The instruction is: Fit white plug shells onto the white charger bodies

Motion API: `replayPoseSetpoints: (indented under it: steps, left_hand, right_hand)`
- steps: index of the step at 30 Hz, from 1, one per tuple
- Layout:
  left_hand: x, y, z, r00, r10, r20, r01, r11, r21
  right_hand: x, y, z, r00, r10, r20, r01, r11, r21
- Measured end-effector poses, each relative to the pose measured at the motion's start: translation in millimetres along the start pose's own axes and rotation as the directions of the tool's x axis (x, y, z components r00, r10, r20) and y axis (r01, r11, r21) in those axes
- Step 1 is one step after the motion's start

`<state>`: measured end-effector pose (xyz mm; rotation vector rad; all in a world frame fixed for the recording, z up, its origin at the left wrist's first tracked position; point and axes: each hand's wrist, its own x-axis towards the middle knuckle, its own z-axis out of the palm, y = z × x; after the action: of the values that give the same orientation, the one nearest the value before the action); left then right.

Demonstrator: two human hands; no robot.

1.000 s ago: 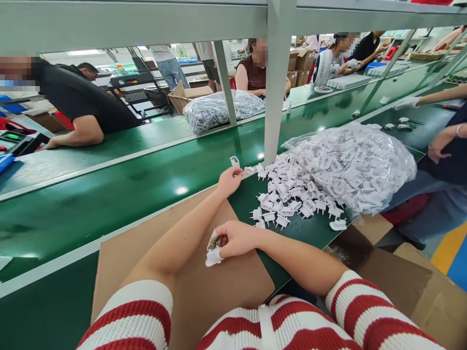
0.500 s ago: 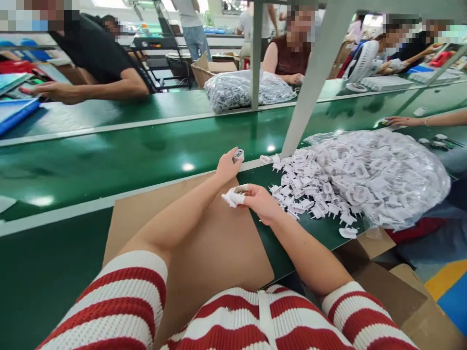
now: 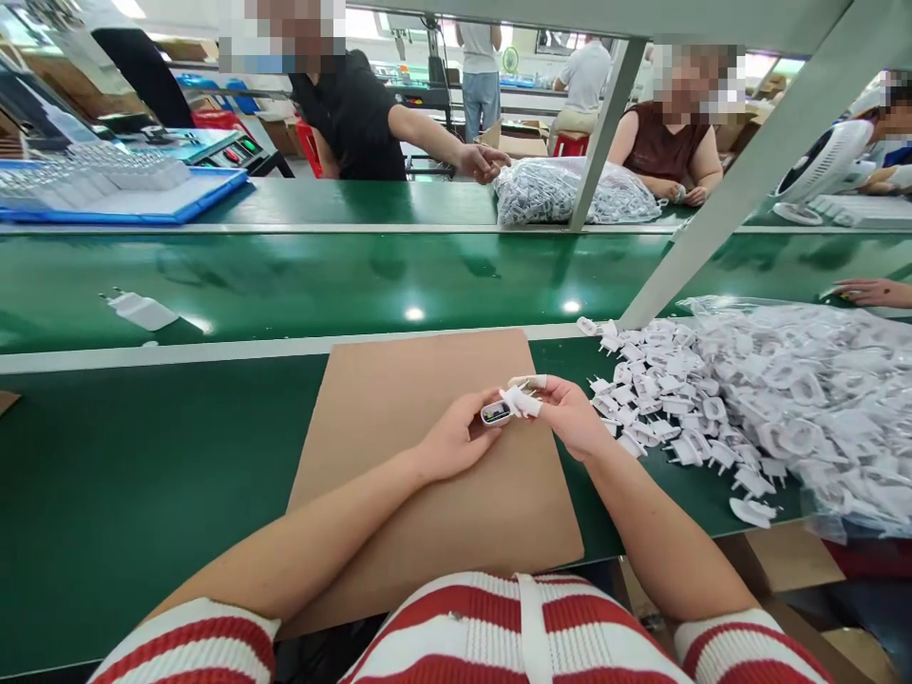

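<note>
My left hand (image 3: 456, 439) is closed on a small white charger body (image 3: 496, 412), its open end turned up. My right hand (image 3: 568, 412) pinches a white plug cap with metal pins (image 3: 520, 400), its tip touching the charger body. Both hands hover over a brown cardboard sheet (image 3: 399, 418) on the green bench. A heap of white plug caps (image 3: 662, 389) lies just right of my right hand, spilling out of a clear plastic bag (image 3: 819, 399).
A green conveyor belt (image 3: 320, 275) runs beyond the cardboard, with one white charger (image 3: 141, 310) on it at the left. A slanted metal post (image 3: 712, 214) rises at the right. People work across the belt beside another bag of parts (image 3: 570, 195) and a blue tray (image 3: 114, 185).
My left hand has drawn back from the belt's edge with the charger body to meet my right hand over the cardboard. The view has swung left.
</note>
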<state>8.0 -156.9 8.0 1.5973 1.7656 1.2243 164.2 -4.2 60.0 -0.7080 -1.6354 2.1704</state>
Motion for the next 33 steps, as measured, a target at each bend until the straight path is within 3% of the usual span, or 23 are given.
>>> replayPoseSetpoints:
  steps: [2,4,6,8,11,14,16,23,27,33]
  left_hand:
    - [2.5,1.0,-0.6,0.999,0.001,-0.048,0.0,1.0,0.015]
    - [6.8,1.5,-1.8,0.998,-0.011,-0.058,0.013,0.999,0.034]
    - [10.3,1.2,-2.7,0.999,-0.008,-0.046,0.009,0.999,0.039]
    - [12.1,-0.2,-3.0,0.999,0.0,-0.049,0.002,0.999,0.039]
    - [12.5,-1.9,-2.7,0.998,-0.001,-0.065,0.003,1.0,0.03]
    - [12.5,-1.6,-2.3,0.998,0.011,-0.067,-0.01,1.0,0.018]
    - [12.8,-1.0,-2.2,0.998,0.02,-0.066,-0.019,1.0,0.011]
    - [13.0,-1.5,-3.5,0.998,0.045,-0.051,-0.046,0.998,-0.033]
    - [13.3,-2.5,-3.2,0.998,0.052,-0.047,-0.054,0.998,-0.039]
    - [13.6,-5.2,-2.0,0.997,0.066,-0.048,-0.068,0.997,-0.043]
  right_hand:
    - [1.4,2.2,-0.8,0.998,-0.057,-0.036,0.054,0.995,-0.08]
    - [1.2,3.4,-4.3,0.982,-0.179,-0.054,0.159,0.952,-0.263]
    - [-0.6,3.7,-8.7,0.936,-0.352,-0.005,0.297,0.796,-0.528]
    - [-3.4,3.4,-11.5,0.874,-0.473,0.112,0.395,0.558,-0.73]
    - [-8.1,3.0,-8.9,0.804,-0.541,0.248,0.476,0.335,-0.813]
    - [-11.0,4.4,-1.9,0.756,-0.567,0.326,0.526,0.231,-0.819]
    - [-10.3,7.0,1.5,0.748,-0.552,0.37,0.534,0.168,-0.829]
    - [0.2,17.7,1.4,0.734,-0.508,0.451,0.562,0.082,-0.823]
    - [-1.2,16.1,3.5,0.704,-0.532,0.47,0.574,0.037,-0.818]
    - [-2.6,13.0,6.4,0.699,-0.545,0.463,0.571,0.037,-0.82]
